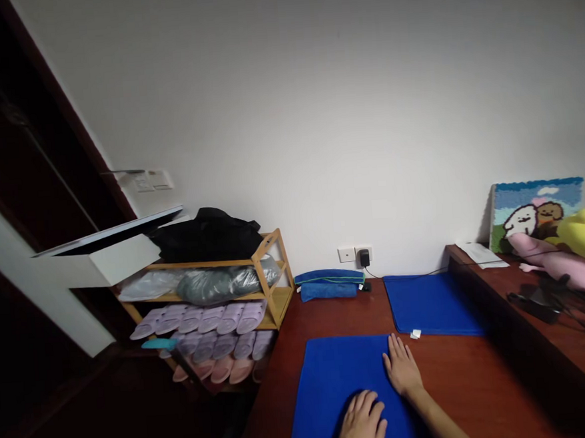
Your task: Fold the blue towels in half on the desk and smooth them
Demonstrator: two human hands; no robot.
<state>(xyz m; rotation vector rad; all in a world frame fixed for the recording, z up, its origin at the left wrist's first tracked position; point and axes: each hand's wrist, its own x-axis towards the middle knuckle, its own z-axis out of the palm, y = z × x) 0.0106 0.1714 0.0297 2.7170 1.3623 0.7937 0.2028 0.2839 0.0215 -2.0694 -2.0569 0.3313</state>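
Observation:
A blue cloth [329, 383] lies spread out on the reddish-brown wooden surface [463, 374]. My left hand [361, 422] rests on the cloth near its lower middle, fingers extended and slightly bent. At the cloth's upper right edge lies my right hand [402, 366], flat with its fingers stretched forward. Neither hand grips anything. Beyond my right hand sits a second blue cloth [433, 302], laid flat, with a small white tag [415, 334] at its near edge. The lower part of the first cloth runs out of view.
Rolled blue cloths [330, 286] lie against the wall beneath a plugged-in black adapter [364, 259]. On the left stands a wooden rack [272, 287] with slippers [219, 317] and a black bag [208, 235]. A raised ledge [477, 274] at right bears plush toys [561, 267].

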